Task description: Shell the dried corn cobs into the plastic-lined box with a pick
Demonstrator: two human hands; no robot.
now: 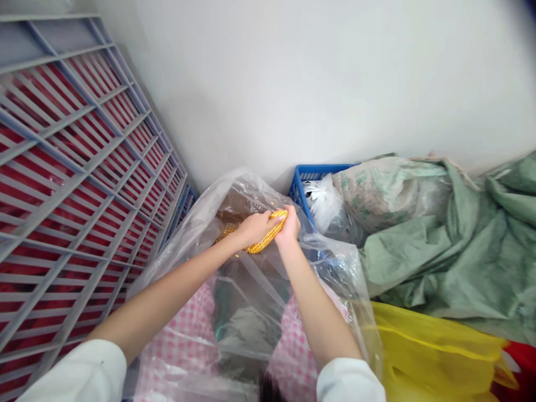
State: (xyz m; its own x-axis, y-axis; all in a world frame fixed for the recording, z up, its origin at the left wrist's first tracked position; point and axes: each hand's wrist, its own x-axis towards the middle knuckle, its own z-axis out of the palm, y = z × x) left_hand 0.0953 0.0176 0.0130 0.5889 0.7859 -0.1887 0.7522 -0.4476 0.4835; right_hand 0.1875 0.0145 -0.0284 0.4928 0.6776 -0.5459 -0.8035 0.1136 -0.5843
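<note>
Both my hands are closed on one yellow corn cob, held at a slant over the mouth of a large clear plastic bag. My left hand wraps the cob's middle from the left. At its upper right end my right hand grips it, the fingers partly hidden. Just behind my left hand, more yellow corn shows inside the bag. Pink checked cloth is visible through the clear plastic below my forearms.
Stacked grey-blue slatted crates with red contents rise on the left. Behind to the right stands a blue basket holding a white plastic bag. Green tarp and a yellow bag lie at the right. A white wall closes the back.
</note>
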